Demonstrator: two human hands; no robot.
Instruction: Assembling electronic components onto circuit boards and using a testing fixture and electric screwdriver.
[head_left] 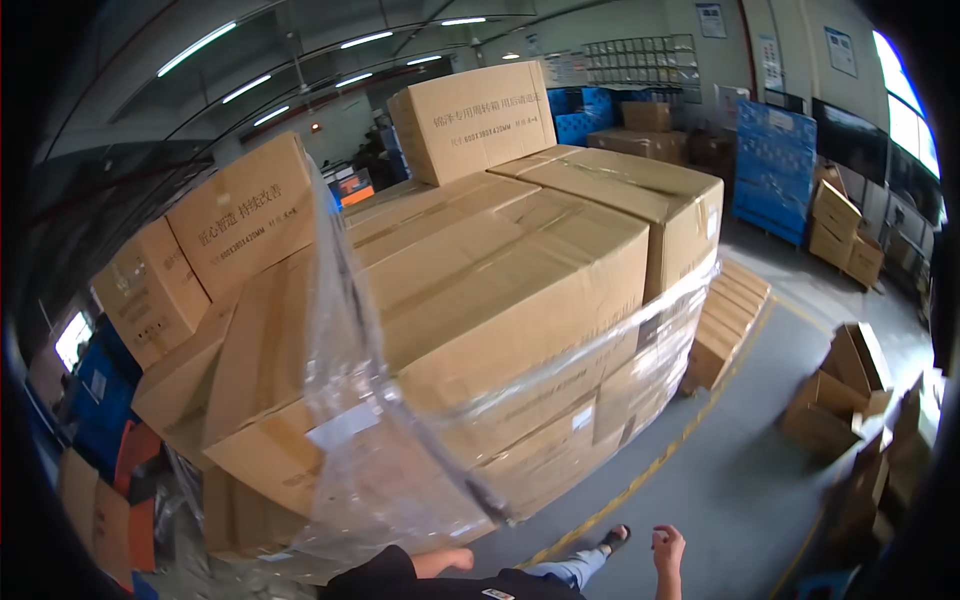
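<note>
A large stack of brown cardboard boxes (520, 270) stands right in front of me. Clear plastic wrap (350, 400) drapes down its near corner and runs in a band round the lower boxes. My left hand (455, 559) is low, by the bottom of the wrap; its fingers are too small and hidden to show whether it touches the wrap. To the right, apart from the stack, my right hand (668, 548) is raised with its fingers curled in and nothing visible in them. A white label (345, 425) shows at the near corner.
A single box (475, 120) sits on top at the back; two more boxes (240, 205) tilt at the left. Yellow floor tape (650, 470) runs along the right side. Opened cartons (835, 395) lie at the right, and a blue-covered stack (775, 170) stands farther back.
</note>
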